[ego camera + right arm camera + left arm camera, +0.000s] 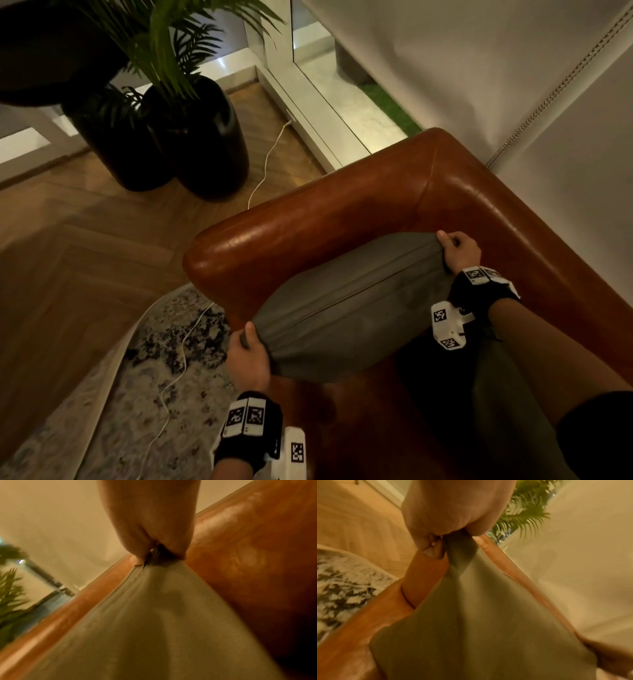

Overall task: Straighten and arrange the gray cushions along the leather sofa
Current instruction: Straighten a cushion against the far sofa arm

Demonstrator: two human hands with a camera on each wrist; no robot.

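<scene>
Both hands pinch opposite corners of the gray cushion [346,308], left hand [248,359] near, right hand [457,251] far, stretching it taut above the leather sofa [342,205] corner, likely to square it.

Two black planters [191,137] with palm fronds, white cable [178,363] across patterned rug [102,411]
</scene>
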